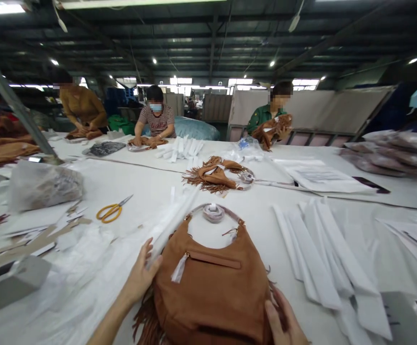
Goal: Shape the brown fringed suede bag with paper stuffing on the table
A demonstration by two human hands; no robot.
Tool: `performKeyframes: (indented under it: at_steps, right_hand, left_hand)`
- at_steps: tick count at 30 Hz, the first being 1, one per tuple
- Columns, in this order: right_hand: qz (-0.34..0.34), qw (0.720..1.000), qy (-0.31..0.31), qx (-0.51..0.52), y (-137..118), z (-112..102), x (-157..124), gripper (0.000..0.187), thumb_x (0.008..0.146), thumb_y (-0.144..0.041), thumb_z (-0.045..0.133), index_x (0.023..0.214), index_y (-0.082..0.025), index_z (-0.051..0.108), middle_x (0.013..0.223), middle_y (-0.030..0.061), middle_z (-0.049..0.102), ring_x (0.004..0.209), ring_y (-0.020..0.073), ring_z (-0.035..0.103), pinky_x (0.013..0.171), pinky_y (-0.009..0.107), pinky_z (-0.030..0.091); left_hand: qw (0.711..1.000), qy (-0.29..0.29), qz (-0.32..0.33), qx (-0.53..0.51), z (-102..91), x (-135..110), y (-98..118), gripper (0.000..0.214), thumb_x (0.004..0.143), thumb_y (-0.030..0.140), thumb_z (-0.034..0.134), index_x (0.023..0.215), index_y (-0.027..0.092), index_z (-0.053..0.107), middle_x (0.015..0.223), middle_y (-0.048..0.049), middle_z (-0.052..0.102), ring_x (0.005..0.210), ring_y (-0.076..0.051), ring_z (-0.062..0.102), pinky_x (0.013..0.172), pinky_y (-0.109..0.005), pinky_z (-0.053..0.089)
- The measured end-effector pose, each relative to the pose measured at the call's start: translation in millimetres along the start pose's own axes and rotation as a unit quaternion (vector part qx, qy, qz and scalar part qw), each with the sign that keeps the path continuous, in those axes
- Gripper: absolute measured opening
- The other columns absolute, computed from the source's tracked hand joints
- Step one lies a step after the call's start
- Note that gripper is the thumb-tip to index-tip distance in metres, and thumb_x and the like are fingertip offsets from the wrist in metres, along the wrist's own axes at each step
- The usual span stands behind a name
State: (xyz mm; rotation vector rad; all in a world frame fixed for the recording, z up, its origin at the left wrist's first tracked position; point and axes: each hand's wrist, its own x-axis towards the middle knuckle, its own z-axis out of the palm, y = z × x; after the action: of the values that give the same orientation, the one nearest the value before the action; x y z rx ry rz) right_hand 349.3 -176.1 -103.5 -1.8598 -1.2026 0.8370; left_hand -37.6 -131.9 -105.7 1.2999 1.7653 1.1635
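A brown suede handbag (212,292) with a fringe along its bottom edge lies flat on the white table in front of me, its wrapped handle (214,212) pointing away. My left hand (142,275) rests against the bag's left side, fingers closed on a long strip of white paper (170,223) that runs away from me. My right hand (283,318) presses on the bag's lower right corner, fingers lying flat on the suede.
Yellow-handled scissors (113,209) lie to the left. Folded white paper strips (323,254) fan out on the right. A second fringed brown bag (215,175) lies farther back. Three people work across the table (129,187). Plastic-wrapped bundles (43,184) sit left and right.
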Motion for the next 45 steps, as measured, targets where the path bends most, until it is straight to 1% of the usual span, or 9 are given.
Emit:
performKeyframes:
  at_steps: [5,10,14,17,20,25,28,34,45]
  right_hand:
    - [-0.107,0.994,0.014,-0.013,-14,40,12,0.077,0.083,-0.064,0.043,0.140,-0.012,0.037,0.144,0.0160,0.042,0.135,0.0309,0.035,0.114,0.053,0.027]
    - [-0.149,0.988,0.015,-0.047,-14,53,32,0.077,0.086,-0.063,0.040,0.140,-0.009,0.035,0.143,0.0199,0.041,0.134,0.0314,0.036,0.113,0.054,0.027]
    - [-0.173,0.983,0.021,-0.058,-22,56,46,0.073,0.086,-0.061,0.040,0.138,-0.010,0.038,0.138,0.0199,0.046,0.130,0.0321,0.040,0.111,0.054,0.031]
    - [-0.211,0.973,0.056,-0.075,-28,43,32,0.068,0.088,-0.058,0.039,0.135,-0.010,0.041,0.134,0.0198,0.049,0.126,0.0325,0.043,0.108,0.055,0.033]
    - [-0.294,0.944,0.092,-0.115,-23,27,-12,0.051,0.091,-0.049,0.042,0.129,-0.016,0.048,0.117,0.0150,0.058,0.110,0.0289,0.054,0.099,0.051,0.043]
    - [-0.362,0.916,-0.112,-0.134,-6,31,-91,0.033,0.095,-0.024,0.039,0.125,-0.024,0.052,0.102,0.0079,0.061,0.096,0.0209,0.060,0.085,0.036,0.052]
    - [-0.376,0.889,-0.202,-0.165,-3,44,-106,0.041,0.092,-0.011,0.032,0.124,-0.023,0.053,0.097,0.0079,0.059,0.092,0.0199,0.060,0.082,0.035,0.054]
    - [-0.398,0.857,-0.229,-0.234,-5,51,-97,0.052,0.080,-0.002,0.035,0.124,-0.022,0.055,0.097,0.0095,0.058,0.090,0.0214,0.059,0.080,0.036,0.054]
    - [-0.414,0.829,-0.253,-0.278,-7,50,-87,0.063,0.073,0.003,0.037,0.128,-0.025,0.050,0.105,0.0069,0.055,0.096,0.0204,0.054,0.084,0.033,0.048]
  left_hand:
    - [0.991,-0.015,0.085,0.099,25.2,-24,-3,0.070,0.083,0.051,0.052,0.143,0.021,0.030,0.144,-0.0130,0.043,0.133,-0.029,0.040,0.113,-0.051,0.029]
    - [0.984,-0.007,0.116,0.133,30.7,-7,-1,0.068,0.086,0.048,0.048,0.143,0.016,0.026,0.141,-0.0161,0.046,0.129,-0.029,0.045,0.109,-0.051,0.034]
    - [0.993,0.000,0.093,0.075,30.5,0,4,0.066,0.086,0.047,0.050,0.140,0.014,0.031,0.141,-0.0158,0.046,0.130,-0.026,0.044,0.110,-0.045,0.035]
    - [0.992,0.081,0.069,0.068,17.6,-23,8,0.060,0.089,0.048,0.045,0.137,0.014,0.036,0.132,-0.0159,0.052,0.123,-0.027,0.049,0.106,-0.047,0.038]
    - [0.978,0.132,0.111,0.114,2.4,-75,7,0.043,0.090,0.045,0.044,0.126,0.022,0.050,0.106,-0.0103,0.061,0.103,-0.027,0.057,0.095,-0.049,0.045]
    - [0.967,-0.066,0.206,0.137,16.4,-161,3,0.033,0.091,0.032,0.041,0.118,0.032,0.061,0.091,-0.0083,0.062,0.088,-0.025,0.058,0.080,-0.046,0.049]
    - [0.958,-0.090,0.226,0.153,39.3,-183,3,0.036,0.091,0.028,0.040,0.119,0.032,0.062,0.090,-0.0094,0.061,0.085,-0.025,0.056,0.076,-0.045,0.048]
    - [0.937,-0.105,0.266,0.203,55.3,-179,7,0.039,0.088,0.023,0.041,0.121,0.032,0.061,0.091,-0.0087,0.059,0.084,-0.024,0.055,0.073,-0.043,0.046]
    - [0.944,-0.172,0.217,0.182,54.9,-163,6,0.039,0.093,0.025,0.035,0.127,0.026,0.055,0.104,-0.0106,0.059,0.097,-0.026,0.054,0.086,-0.046,0.046]
